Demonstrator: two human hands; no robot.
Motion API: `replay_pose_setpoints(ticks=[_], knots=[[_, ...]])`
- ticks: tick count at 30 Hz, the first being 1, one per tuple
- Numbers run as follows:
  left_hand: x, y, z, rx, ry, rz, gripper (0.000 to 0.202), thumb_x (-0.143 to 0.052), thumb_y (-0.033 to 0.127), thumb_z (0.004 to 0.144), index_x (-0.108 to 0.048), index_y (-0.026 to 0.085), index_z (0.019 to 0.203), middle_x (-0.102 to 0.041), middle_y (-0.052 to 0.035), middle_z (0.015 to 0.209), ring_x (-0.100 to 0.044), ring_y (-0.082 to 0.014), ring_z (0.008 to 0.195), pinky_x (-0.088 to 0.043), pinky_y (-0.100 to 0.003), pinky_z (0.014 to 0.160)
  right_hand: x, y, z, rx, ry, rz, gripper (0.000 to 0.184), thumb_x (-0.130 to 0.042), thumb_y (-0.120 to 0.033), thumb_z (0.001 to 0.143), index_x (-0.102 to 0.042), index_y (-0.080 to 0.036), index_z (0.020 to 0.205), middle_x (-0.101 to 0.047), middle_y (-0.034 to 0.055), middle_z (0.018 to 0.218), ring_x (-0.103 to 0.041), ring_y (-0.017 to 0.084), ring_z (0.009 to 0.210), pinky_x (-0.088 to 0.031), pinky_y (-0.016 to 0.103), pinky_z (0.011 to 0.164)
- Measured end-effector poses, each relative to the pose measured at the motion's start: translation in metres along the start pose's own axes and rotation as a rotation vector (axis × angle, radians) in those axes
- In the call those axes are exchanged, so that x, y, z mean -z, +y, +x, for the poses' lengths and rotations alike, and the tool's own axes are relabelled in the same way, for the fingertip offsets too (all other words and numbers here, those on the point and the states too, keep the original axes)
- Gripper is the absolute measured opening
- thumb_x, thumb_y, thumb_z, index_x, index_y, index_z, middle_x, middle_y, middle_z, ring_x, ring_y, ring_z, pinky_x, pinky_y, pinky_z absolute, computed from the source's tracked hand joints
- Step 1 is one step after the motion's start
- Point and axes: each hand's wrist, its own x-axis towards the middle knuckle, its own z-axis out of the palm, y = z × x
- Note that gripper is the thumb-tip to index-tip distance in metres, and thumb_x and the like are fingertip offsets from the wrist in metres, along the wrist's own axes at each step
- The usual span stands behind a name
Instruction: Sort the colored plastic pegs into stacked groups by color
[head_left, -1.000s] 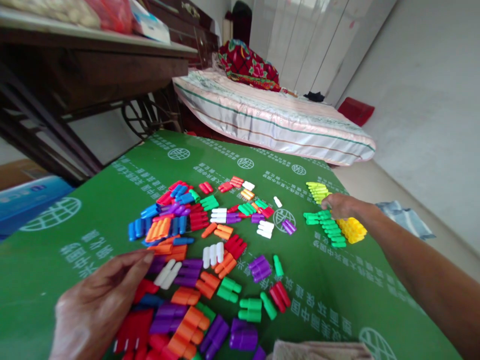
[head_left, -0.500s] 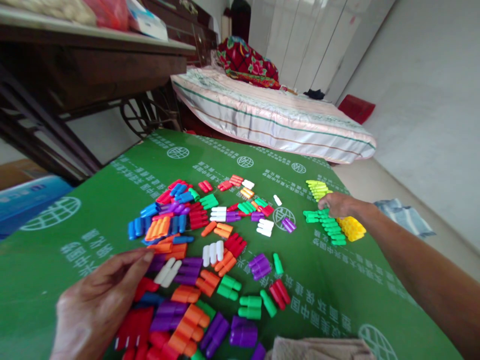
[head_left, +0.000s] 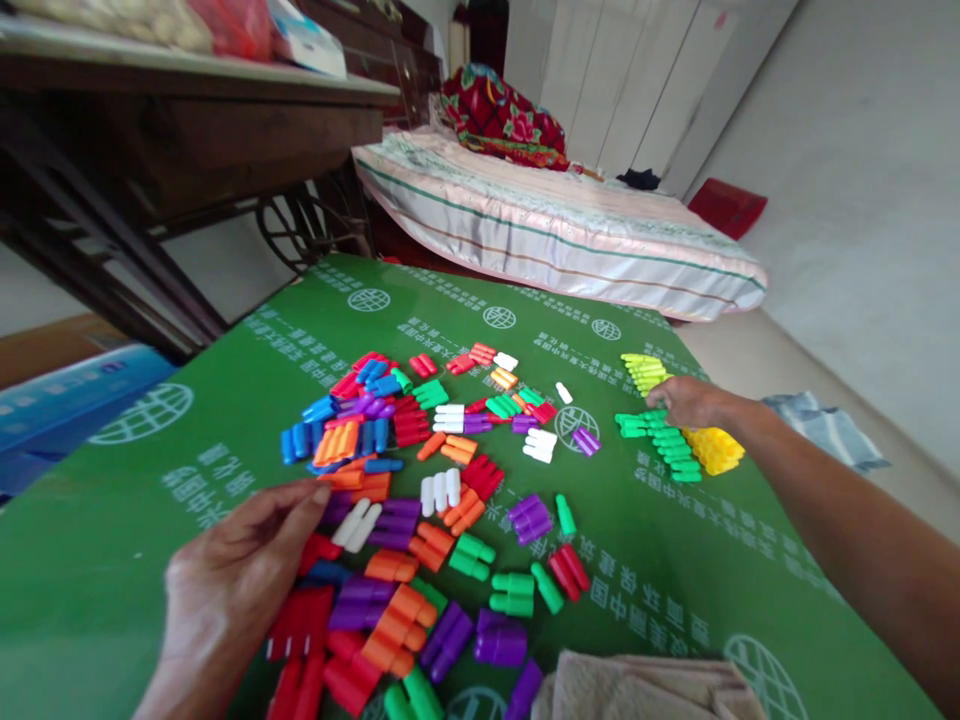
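Several coloured plastic pegs [head_left: 420, 480] lie scattered in a heap on a green printed mat [head_left: 225, 400]. My left hand [head_left: 240, 580] rests flat at the heap's near left edge, fingers stretched out over red and purple pegs, holding nothing. My right hand [head_left: 690, 400] reaches to the far right and its fingers are curled down on a sorted row of green pegs [head_left: 667, 445]. A yellow peg stack [head_left: 716, 450] lies just right of that row. A lime peg stack [head_left: 645, 370] lies just beyond it.
A beige cloth [head_left: 637, 690] lies at the mat's near edge. A dark wooden table [head_left: 187, 130] stands at the left, with a blue box [head_left: 67, 400] under it. A striped mattress [head_left: 555, 230] with a red floral bundle lies behind.
The view has shifted a little to the left. My right hand stays at the green row. My left hand stays at the heap's edge.
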Motion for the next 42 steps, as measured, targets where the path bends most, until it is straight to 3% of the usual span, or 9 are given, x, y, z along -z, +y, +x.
replay_pose_setpoints(ticks=[5,7,10,13,15,18,25,42], knots=[[-0.003,-0.004,0.002,0.013,-0.026,-0.084,0.035,-0.060,0.053,0.057,-0.071,0.027,0.077,-0.072,0.0049,0.070,-0.066,-0.0160,0.067,-0.052,-0.023,0.063,-0.006,-0.029,-0.031,0.060,0.120,0.069,0.036,-0.058,-0.021,0.075,-0.066,-0.020,0.110,-0.067,0.0051,0.088,-0.060,0.019,0.079,-0.040,0.025,0.065],[-0.004,-0.006,0.001,-0.016,-0.038,-0.138,0.034,-0.061,0.051,0.058,-0.071,0.025,0.077,-0.072,0.0038,0.068,-0.065,-0.0144,0.063,-0.051,-0.022,0.059,-0.014,-0.055,-0.053,0.141,0.160,0.164,0.031,-0.058,-0.026,0.077,-0.067,-0.021,0.107,-0.066,0.0031,0.082,-0.059,0.017,0.073,-0.039,0.025,0.062],[-0.004,-0.006,-0.002,-0.052,-0.051,-0.174,0.033,-0.061,0.049,0.061,-0.071,0.022,0.078,-0.071,0.0026,0.067,-0.064,-0.0140,0.061,-0.051,-0.021,0.058,-0.027,-0.102,-0.091,0.262,0.126,0.233,0.027,-0.056,-0.029,0.080,-0.066,-0.025,0.104,-0.063,-0.0027,0.069,-0.055,0.012,0.061,-0.034,0.022,0.055],[-0.004,-0.007,-0.005,-0.086,-0.053,-0.183,0.033,-0.061,0.047,0.065,-0.071,0.021,0.081,-0.071,0.0013,0.069,-0.064,-0.0146,0.063,-0.051,-0.022,0.058,-0.038,-0.146,-0.124,0.433,0.063,0.340,0.017,-0.053,-0.027,0.082,-0.067,-0.024,0.090,-0.058,-0.0052,0.059,-0.050,0.010,0.054,-0.028,0.021,0.051],[-0.003,-0.008,-0.006,-0.108,-0.052,-0.192,0.033,-0.060,0.047,0.067,-0.071,0.020,0.081,-0.072,0.0001,0.072,-0.064,-0.0154,0.065,-0.051,-0.023,0.059,-0.043,-0.169,-0.140,0.483,0.064,0.341,0.014,-0.052,-0.025,0.082,-0.065,-0.023,0.080,-0.057,-0.0054,0.059,-0.050,0.009,0.054,-0.025,0.022,0.050],[-0.003,-0.008,-0.007,-0.132,-0.058,-0.199,0.031,-0.059,0.046,0.069,-0.071,0.020,0.081,-0.072,-0.0003,0.072,-0.064,-0.0158,0.065,-0.051,-0.024,0.059,-0.047,-0.191,-0.151,0.470,0.133,0.257,0.009,-0.055,-0.026,0.081,-0.063,-0.024,0.082,-0.062,-0.0039,0.065,-0.056,0.011,0.062,-0.026,0.023,0.053],[0.000,-0.005,-0.002,-0.155,-0.051,-0.191,0.030,-0.060,0.045,0.066,-0.071,0.020,0.078,-0.069,0.0020,0.063,-0.062,-0.0150,0.059,-0.046,-0.022,0.053,-0.051,-0.212,-0.151,0.431,0.116,0.091,0.018,-0.055,-0.028,0.080,-0.065,-0.021,0.093,-0.071,0.0047,0.088,-0.065,0.020,0.087,-0.039,0.026,0.067],[0.002,-0.003,-0.002,-0.161,-0.066,-0.159,0.032,-0.058,0.046,0.066,-0.070,0.019,0.078,-0.070,0.0000,0.066,-0.063,-0.0170,0.063,-0.047,-0.024,0.057,-0.056,-0.220,-0.154,0.374,0.122,0.120,0.019,-0.053,-0.025,0.077,-0.065,-0.021,0.092,-0.072,0.0057,0.089,-0.066,0.023,0.089,-0.042,0.028,0.069]])
